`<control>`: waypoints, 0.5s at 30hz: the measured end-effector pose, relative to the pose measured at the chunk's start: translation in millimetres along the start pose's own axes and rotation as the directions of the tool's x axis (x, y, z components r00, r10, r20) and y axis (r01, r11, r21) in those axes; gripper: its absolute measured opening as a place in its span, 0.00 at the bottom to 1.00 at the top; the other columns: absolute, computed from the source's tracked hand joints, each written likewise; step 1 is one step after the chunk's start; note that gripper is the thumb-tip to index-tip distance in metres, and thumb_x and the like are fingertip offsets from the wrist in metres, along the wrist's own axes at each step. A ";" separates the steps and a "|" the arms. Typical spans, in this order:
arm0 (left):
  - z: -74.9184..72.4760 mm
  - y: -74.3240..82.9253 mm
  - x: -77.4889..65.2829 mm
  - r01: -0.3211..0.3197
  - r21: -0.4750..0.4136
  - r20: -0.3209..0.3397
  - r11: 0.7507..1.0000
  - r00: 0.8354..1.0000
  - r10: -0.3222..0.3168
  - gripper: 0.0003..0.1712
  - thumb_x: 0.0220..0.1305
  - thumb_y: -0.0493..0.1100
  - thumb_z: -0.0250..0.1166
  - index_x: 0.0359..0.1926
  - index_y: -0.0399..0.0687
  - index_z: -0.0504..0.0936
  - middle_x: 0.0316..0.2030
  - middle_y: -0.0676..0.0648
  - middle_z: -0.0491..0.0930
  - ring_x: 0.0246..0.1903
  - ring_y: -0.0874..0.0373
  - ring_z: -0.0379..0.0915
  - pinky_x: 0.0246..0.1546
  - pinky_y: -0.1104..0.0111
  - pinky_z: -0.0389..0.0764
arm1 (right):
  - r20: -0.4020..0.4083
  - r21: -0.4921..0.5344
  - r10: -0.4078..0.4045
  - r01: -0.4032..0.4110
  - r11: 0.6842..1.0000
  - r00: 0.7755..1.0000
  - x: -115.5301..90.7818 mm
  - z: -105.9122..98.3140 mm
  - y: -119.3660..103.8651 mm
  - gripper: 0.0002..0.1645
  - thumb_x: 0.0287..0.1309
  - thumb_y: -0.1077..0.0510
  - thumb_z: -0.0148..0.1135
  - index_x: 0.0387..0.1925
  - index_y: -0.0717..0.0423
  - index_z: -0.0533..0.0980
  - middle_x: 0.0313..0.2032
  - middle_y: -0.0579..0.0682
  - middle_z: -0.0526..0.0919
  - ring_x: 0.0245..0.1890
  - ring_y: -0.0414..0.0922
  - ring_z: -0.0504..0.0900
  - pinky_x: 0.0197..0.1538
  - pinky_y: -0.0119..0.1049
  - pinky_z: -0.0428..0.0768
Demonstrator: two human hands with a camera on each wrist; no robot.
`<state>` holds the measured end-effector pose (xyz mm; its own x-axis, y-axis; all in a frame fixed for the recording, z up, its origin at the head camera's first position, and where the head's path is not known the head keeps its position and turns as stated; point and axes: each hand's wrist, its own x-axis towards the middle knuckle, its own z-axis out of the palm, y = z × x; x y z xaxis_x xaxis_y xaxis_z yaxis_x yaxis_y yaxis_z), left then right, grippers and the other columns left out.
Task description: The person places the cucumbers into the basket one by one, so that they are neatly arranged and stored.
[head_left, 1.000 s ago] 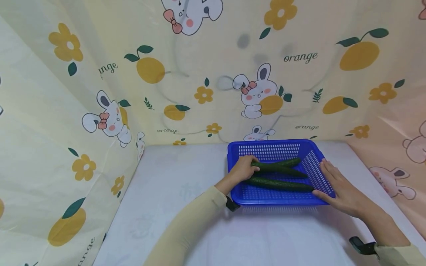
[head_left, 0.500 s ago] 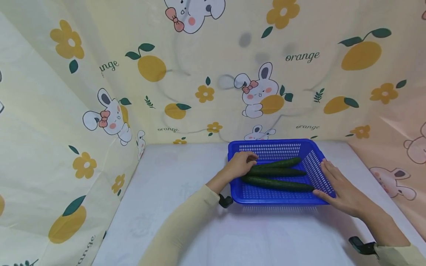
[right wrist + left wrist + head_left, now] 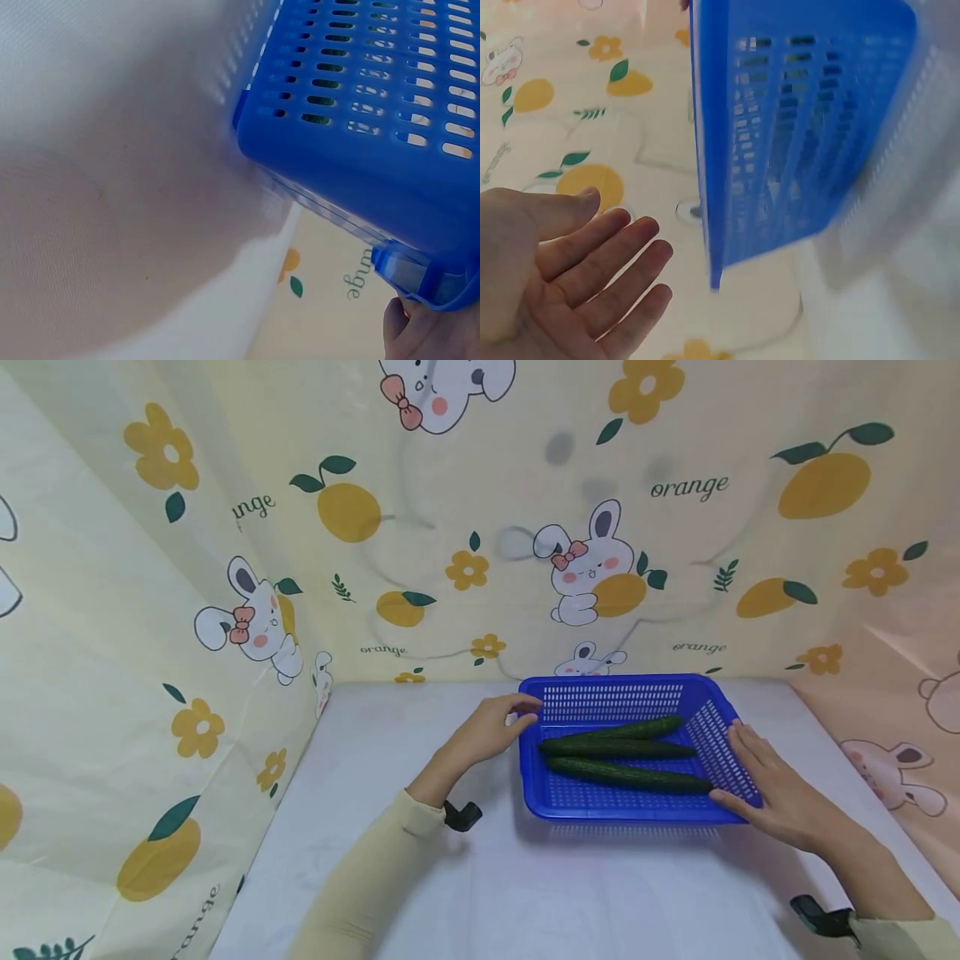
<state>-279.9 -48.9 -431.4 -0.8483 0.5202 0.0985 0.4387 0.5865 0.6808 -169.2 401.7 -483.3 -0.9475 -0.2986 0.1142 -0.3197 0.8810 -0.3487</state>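
Note:
A blue plastic basket (image 3: 622, 815) with slotted walls stands on the table. Inside lie three long dark green cucumbers: a front one (image 3: 630, 775), a middle one (image 3: 618, 748) and a rear one (image 3: 648, 728), the last slanting away to the right. My left hand (image 3: 491, 727) is just off the basket's left rim, holding nothing; in the left wrist view its fingers (image 3: 615, 259) are spread and slightly bent beside the blue wall. My right hand (image 3: 783, 797) rests on the right rim, fingers fairly straight along it, thumb near the front corner at the front cucumber's tip.
A white cloth covers the table (image 3: 420, 793). A cream curtain (image 3: 420, 527) printed with rabbits and oranges rises right behind the basket, and similar sheets hang at left and right. Black straps (image 3: 462, 816) sit on both wrists.
My left hand has let go of the middle cucumber and drawn left out of the basket to outside the rim. That cucumber has settled between the other two. My right hand stays put.

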 end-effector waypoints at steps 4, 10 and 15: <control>-14.5 -10.1 -17.1 0.038 0.047 -0.042 0.998 0.998 -0.036 0.23 0.84 0.50 0.60 0.71 0.49 0.80 0.67 0.48 0.82 0.70 0.50 0.75 0.73 0.52 0.74 | 0.002 0.002 -0.008 0.008 1.000 1.000 1.4 -1.3 -1.2 0.63 0.72 0.39 0.63 0.86 0.63 0.38 0.85 0.67 0.36 0.85 0.65 0.33 0.76 0.77 0.42; -35.3 -24.5 -44.7 0.096 0.145 -0.099 0.985 0.992 -0.082 0.26 0.82 0.54 0.61 0.73 0.50 0.79 0.71 0.48 0.79 0.74 0.49 0.70 0.76 0.50 0.69 | 0.015 -0.001 -0.001 0.001 1.000 1.000 0.8 -5.4 -2.5 0.63 0.72 0.39 0.64 0.86 0.61 0.38 0.85 0.67 0.37 0.85 0.67 0.34 0.79 0.70 0.36; -53.0 -40.8 -66.8 0.127 0.242 -0.153 0.962 0.984 -0.092 0.30 0.80 0.58 0.63 0.75 0.51 0.77 0.72 0.47 0.78 0.74 0.47 0.70 0.77 0.50 0.68 | -0.036 -0.061 -0.067 0.065 0.996 0.997 -0.1 -13.8 2.1 0.58 0.73 0.42 0.64 0.86 0.60 0.43 0.85 0.67 0.42 0.85 0.64 0.34 0.82 0.42 0.21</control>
